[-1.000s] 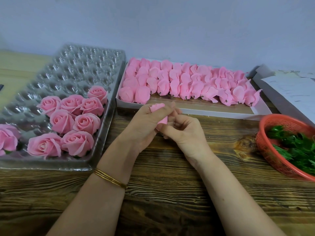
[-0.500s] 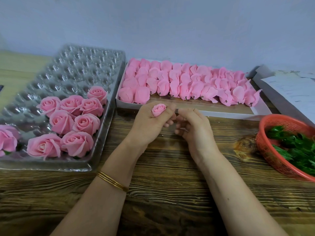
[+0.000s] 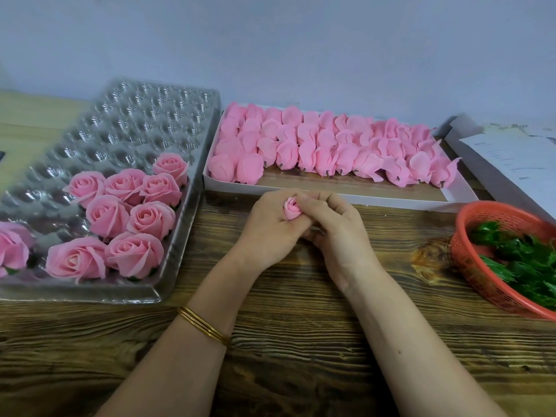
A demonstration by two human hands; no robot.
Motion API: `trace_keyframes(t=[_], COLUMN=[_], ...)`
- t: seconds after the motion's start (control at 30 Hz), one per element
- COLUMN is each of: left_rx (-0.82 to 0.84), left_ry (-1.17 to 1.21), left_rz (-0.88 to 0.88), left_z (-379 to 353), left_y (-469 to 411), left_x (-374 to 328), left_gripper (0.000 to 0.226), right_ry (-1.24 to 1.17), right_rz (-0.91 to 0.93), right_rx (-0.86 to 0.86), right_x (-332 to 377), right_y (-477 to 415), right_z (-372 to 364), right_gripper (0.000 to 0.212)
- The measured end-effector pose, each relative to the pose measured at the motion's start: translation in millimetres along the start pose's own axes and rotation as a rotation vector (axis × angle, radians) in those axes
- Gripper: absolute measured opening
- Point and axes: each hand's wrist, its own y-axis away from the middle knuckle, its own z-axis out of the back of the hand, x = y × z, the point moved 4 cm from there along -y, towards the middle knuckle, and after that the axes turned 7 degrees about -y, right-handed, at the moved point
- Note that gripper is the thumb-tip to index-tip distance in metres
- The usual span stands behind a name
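Centre of the frame held a small pink rosebud (image 3: pixel 292 208). The left hand (image 3: pixel 267 233) pinched it from the left side, and the right hand (image 3: pixel 340 236) curled against its right side, seemingly gripping the hidden base. The bud's axis pointed up and away, toward the box of petals (image 3: pixel 361 197) just behind, equally near both hands.

I am finding nothing here that I can read. The sheet of paper (image 3: pixel 517 152) lying at the far right of the worktop (image 3: pixel 301 326) is carrying a few short printed lines, but they are showing only as faint grey smudges, too small and blurred to make out. The clear plastic tray (image 3: pixel 144 115) on my left is showing small raised marks in its bare cups, and those are blurring into the glare.
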Motion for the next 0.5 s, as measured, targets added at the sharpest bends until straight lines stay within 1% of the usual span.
trace_keyframes(t=[0.2, 0.3, 0.4, 0.5], left_rx=[0.001, -0.017, -0.027, -0.03], left_ry=[0.007, -0.013, -0.003, 0.008], left_rz=[-0.034, -0.03, -0.017, -0.01], left_z=[0.7, 0.5, -0.8, -0.9], left_y=[1.5, 0.7, -0.1, 0.0], left_x=[-4.4, -3.7, -1.6, -1.7], left_gripper=[0.022, 0.03, 0.02, 0.016], right_ry=[-0.012, 0.001, -0.001, 0.0], right_rz=[-0.009, -0.007, -0.008, -0.01], right_rx=[0.028, 0.045, 0.062, 0.06], right_x=[-0.4, -0.4, -0.6, -0.6], right_y=[0.3, 0.8, 1.6, 1.9], right_z=[-1.4, -1.4, -2.2, -3.0], right_gripper=[0.035, 0.031, 0.031, 0.032])
